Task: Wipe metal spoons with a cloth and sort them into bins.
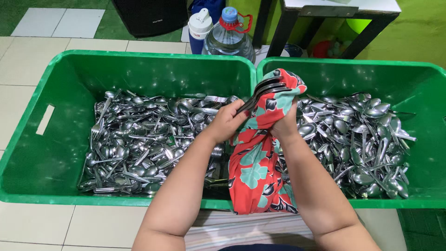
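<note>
Green plastic made up both big bins on the tiled floor. From the head view, the left bin (60, 153) held a heap of mixed forks and spoons (139, 144), and the right bin (418, 93) held a pile of spoons (367, 139).

The left hand (227, 122) was closed around the handles of a bunch of forks (265, 90), with the tines pointing up over the wall between the bins. The right hand (285, 123) was curled tight and pressed a red flowered cloth (258, 162) around those forks. The rest of the cloth hung down over the near rim.

A fork could likely slip out and drop into the wrong bin if the left grip loosened. The sharp tines might also catch the cloth or poke a finger.

Behind the bins stood a water bottle (228, 37) and a white flask (200, 30).
</note>
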